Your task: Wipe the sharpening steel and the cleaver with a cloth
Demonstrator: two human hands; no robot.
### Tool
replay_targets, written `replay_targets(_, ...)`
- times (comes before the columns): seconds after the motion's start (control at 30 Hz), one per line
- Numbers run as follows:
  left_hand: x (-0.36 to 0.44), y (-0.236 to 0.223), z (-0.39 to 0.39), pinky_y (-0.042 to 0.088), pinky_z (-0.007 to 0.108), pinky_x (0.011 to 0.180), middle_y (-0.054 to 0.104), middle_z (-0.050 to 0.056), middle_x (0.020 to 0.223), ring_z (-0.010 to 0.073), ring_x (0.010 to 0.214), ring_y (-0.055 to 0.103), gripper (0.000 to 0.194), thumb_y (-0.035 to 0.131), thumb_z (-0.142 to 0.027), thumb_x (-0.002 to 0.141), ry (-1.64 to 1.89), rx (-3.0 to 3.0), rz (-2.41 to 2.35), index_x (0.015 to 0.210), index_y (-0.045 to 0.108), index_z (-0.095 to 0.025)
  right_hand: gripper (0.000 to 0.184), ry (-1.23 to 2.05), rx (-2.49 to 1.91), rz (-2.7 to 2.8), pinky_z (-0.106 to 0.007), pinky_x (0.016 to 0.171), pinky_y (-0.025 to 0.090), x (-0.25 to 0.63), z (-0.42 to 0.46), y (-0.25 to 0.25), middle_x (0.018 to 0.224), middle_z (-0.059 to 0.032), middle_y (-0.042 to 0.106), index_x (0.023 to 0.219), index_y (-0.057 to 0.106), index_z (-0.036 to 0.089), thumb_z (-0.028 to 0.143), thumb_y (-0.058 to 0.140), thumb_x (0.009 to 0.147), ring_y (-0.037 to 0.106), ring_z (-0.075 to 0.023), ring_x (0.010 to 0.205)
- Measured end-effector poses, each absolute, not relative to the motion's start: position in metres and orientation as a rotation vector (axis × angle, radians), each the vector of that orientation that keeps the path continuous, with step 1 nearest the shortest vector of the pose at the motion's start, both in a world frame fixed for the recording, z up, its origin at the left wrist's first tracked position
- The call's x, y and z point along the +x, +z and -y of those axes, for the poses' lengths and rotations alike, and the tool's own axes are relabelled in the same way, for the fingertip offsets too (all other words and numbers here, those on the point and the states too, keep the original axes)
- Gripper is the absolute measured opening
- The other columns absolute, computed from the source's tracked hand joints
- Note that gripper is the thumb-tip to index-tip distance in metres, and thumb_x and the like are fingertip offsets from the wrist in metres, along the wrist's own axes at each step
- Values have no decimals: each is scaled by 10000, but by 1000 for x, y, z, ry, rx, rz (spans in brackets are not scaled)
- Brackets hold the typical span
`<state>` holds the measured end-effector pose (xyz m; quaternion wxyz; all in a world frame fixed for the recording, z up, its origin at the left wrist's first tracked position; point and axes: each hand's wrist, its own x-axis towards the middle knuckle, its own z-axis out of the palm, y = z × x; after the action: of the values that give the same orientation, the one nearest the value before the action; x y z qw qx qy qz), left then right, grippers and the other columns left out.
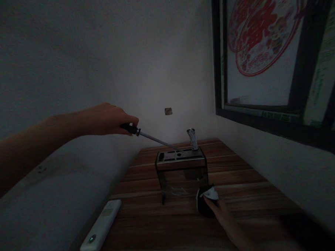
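Note:
My left hand is closed around the black handle of a sharpening steel. Its thin grey rod slants down to the right, with the tip at the top of a knife block. Whether the tip is in a slot or just above the top, I cannot tell. The block has dark slots, a round hole and a see-through front. A grey-white handle-like piece stands up from its right rear. In front of the block's right corner, my right hand grips a black, cloth-like bundle with a white part.
A white power strip with a green light and a cord lies at the front left of the wooden table. Walls meet behind the table. A dark-framed window with a red decoration is at right. A dark shape sits lower right.

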<state>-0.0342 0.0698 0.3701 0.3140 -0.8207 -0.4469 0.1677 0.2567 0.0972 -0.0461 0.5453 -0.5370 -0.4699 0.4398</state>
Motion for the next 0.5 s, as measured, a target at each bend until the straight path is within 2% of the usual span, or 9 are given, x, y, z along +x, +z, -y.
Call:
replay_targets(0.1, -29, 369, -66, 285, 242, 524, 669, -2, 739, 139, 595, 565, 188, 503, -401, 839, 470, -2160, 1186, 917, 605, -264, 586, 1091, -1268, 1121, -442, 1032, 332, 257, -97, -45, 1138, -146, 646, 994, 660, 127, 526, 649, 565, 518, -339, 1160)
replay_targets(0.23, -31, 366, -68, 290, 242, 529, 670, 6, 744, 143, 597, 568, 177, 502, -378, 845, 487, -2147, 1208, 931, 603, -261, 589, 1137, -1281, 1115, -448, 1007, 359, 257, -98, -46, 1098, -163, 662, 983, 652, 114, 524, 645, 561, 544, -347, 1126)
replay_targets(0.5, -45, 360, -82, 323, 251, 576, 673, 7, 779, 162, 641, 582, 202, 489, -392, 843, 505, -2133, 1211, 958, 612, -281, 512, 1060, -1294, 1077, -428, 962, 410, 256, -96, -45, 1007, -104, 707, 910, 690, 170, 530, 670, 547, 572, -337, 1088)
